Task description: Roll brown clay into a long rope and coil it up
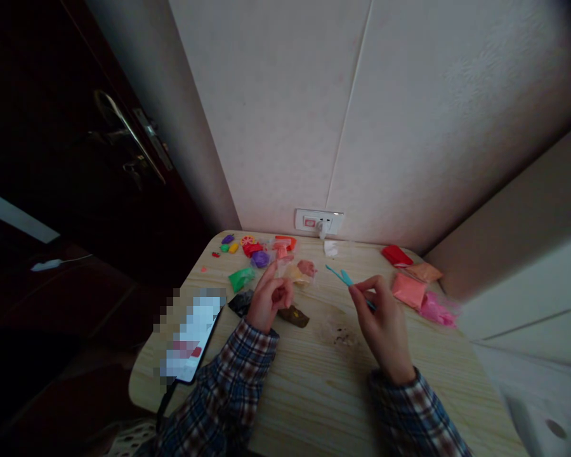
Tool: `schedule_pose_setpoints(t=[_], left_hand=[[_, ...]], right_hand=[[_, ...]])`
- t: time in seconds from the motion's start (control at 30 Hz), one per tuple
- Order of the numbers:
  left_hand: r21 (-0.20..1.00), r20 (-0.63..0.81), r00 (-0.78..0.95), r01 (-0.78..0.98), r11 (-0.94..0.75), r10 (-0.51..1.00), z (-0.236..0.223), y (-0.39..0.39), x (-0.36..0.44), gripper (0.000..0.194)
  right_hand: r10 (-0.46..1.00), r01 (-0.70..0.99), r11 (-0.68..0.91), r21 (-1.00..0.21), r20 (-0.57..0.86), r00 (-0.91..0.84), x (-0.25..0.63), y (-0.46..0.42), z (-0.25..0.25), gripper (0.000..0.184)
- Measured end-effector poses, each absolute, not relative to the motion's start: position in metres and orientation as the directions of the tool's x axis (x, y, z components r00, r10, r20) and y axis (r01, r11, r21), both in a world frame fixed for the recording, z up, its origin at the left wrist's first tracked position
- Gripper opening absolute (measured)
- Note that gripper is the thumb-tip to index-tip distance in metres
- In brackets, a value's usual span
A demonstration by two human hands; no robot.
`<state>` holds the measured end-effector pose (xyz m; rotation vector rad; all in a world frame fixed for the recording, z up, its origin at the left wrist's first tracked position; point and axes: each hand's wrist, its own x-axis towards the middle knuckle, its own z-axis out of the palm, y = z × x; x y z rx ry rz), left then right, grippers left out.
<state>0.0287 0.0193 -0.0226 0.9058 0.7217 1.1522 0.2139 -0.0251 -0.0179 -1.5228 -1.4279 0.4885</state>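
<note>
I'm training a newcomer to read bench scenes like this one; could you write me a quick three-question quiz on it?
1. Multiple choice: which hand holds the slim teal tool?
A) the left hand
B) the right hand
C) neither hand

2. True or false: the green bag lies nearer the wall than the phone does.

3. Fill in the blank: the wall socket has a white ____ in it.

Key: 1. B; 2. true; 3. plug
</note>
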Motion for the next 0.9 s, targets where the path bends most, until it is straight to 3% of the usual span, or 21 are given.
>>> schedule_pose_setpoints(t=[0.23,0.4,0.67,0.9], left_hand=[[0.787,-0.049,0.299,-0.576,0.221,0.953,-0.022,0.022,0.027,0.045],[0.8,-0.039,0.408,-0.534,0.273,0.912,-0.022,0.017,0.033,0.047],[0.803,-0.035,0.375,-0.541,0.249,0.926,-0.02,0.017,0.033,0.048],[0.801,-0.049,0.351,-0.546,0.247,0.935,-0.022,0.019,0.031,0.046]], right_hand=[[0.96,0.44,0.223,-0.87,0.275,0.058,0.217,-0.023,-0.014,0.02],[0.96,0.392,0.26,-0.883,0.278,-0.01,0.207,-0.025,-0.015,0.016],[0.888,0.434,0.189,-0.881,0.342,0.307,0.202,-0.029,-0.021,0.013],[0.909,0.43,0.2,-0.88,0.331,0.254,0.207,-0.03,-0.015,0.017]])
